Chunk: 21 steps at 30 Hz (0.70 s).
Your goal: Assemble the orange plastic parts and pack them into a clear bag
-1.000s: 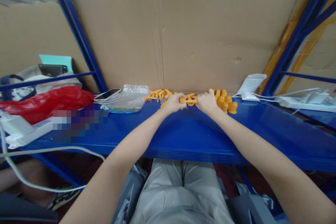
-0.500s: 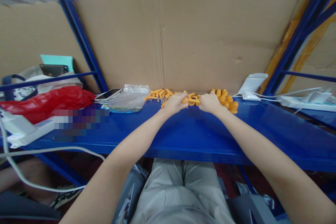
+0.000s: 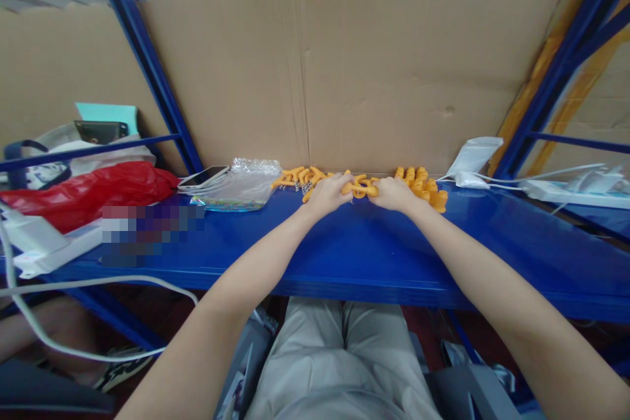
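My left hand (image 3: 331, 193) is closed round one end of an orange plastic piece (image 3: 358, 190) at the back of the blue shelf. My right hand (image 3: 391, 193) pinches the other end, its fingertips partly hidden. More small orange ring-like parts lie between and behind the hands. Left of my left hand is a row of orange curved pieces with thin metal coils or chains (image 3: 296, 177). To the right of my right hand, several orange cup-like pieces (image 3: 424, 188) stand in a cluster.
Cardboard (image 3: 374, 72) walls off the back of the blue shelf (image 3: 344, 256). Leftward lie a clear plastic bag (image 3: 241, 193), a phone (image 3: 209, 176), a red bag (image 3: 108, 187) and a white power strip (image 3: 63, 249). Rightward are a white adapter (image 3: 472, 161) and cables.
My right hand has shifted very slightly left, and its end of the orange piece shows a little more. My left hand stays nearly still.
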Motion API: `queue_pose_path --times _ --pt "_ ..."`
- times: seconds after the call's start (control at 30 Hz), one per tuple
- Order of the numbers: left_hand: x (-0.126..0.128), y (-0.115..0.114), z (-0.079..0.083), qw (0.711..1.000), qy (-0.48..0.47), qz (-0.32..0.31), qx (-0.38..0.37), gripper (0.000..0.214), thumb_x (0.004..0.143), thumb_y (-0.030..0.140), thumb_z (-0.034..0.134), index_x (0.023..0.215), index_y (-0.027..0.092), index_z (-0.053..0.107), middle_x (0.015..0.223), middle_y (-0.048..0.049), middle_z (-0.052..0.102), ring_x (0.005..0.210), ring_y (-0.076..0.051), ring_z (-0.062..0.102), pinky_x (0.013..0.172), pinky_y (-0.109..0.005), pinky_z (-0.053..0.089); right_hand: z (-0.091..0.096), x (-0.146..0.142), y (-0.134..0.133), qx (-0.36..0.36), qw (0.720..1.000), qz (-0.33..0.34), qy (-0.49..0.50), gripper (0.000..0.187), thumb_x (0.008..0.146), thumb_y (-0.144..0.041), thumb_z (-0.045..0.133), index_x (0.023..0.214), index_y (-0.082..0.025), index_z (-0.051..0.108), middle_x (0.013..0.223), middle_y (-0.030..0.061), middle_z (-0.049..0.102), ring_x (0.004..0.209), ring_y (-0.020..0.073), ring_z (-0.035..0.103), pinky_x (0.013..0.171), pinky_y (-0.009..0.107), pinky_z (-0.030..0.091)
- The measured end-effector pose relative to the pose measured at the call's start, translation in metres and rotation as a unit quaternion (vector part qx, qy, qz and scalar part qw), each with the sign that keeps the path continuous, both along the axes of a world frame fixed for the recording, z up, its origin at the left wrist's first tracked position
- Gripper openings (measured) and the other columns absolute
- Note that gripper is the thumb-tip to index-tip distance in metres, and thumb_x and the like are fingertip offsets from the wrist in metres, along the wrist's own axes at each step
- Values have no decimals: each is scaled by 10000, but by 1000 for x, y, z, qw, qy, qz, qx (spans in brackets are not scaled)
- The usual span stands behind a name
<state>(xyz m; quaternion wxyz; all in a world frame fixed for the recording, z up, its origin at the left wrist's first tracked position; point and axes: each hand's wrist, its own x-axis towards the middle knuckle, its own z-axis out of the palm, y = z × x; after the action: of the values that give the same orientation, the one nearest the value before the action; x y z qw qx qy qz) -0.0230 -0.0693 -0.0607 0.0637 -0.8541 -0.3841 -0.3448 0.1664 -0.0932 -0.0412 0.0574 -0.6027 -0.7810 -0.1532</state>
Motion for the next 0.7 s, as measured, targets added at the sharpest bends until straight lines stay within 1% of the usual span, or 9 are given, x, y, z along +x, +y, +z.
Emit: queue_pose_path --times 0.1,0.17,0.23,0.33,0.47,0.57,0.7 --pt "0 6 -3 997 -56 1 -46 259 728 176 674 987 178 689 807 -12 701 766 -158 637 711 -238 459 3 -1 -7 59 998 9 -38 338 910 -303 466 1061 -154 729 1006 151 762 977 283 684 849 382 371" --pt "0 8 -4 993 -87 0 -85 245 701 177 678 946 175 685 682 30 648 658 -129 590 631 -217 428 5 -4 -11 83 995 16 -58 319 898 -251 476 1058 -123 721 1010 174 754 981 288 672 861 393 338" --pt "1 8 -3 987 -112 -5 -112 225 682 175 679 907 169 681 618 56 599 598 -107 546 588 -204 403 7 -7 -14 94 993 11 -71 323 902 -182 449 1069 -96 712 1013 191 747 980 295 659 866 404 320" --pt "3 5 -2 982 -138 -10 -129 195 666 176 687 860 156 681 581 67 560 562 -90 508 570 -201 390 7 -12 -16 107 991 0 -75 364 915 -105 382 1068 -96 713 1001 198 745 968 304 640 868 423 312" --pt "5 2 -1 980 -136 -7 -143 201 660 170 694 860 147 690 551 68 529 540 -89 483 551 -207 369 5 -15 -16 116 990 -3 -80 364 914 -109 390 1034 -114 734 975 202 748 925 313 636 871 442 308" --pt "4 4 -3 985 -113 3 -127 220 658 165 692 878 157 695 561 64 547 549 -97 497 555 -212 368 3 -17 -16 96 992 -10 -85 363 901 -120 406 1025 -100 746 974 208 749 901 302 657 881 444 303" --pt "2 6 -4 991 -76 21 -105 258 674 171 684 932 174 701 606 49 608 577 -118 545 573 -220 379 1 -19 -16 83 993 -19 -77 344 875 -142 443 1016 -115 756 949 197 756 881 293 685 896 443 302"
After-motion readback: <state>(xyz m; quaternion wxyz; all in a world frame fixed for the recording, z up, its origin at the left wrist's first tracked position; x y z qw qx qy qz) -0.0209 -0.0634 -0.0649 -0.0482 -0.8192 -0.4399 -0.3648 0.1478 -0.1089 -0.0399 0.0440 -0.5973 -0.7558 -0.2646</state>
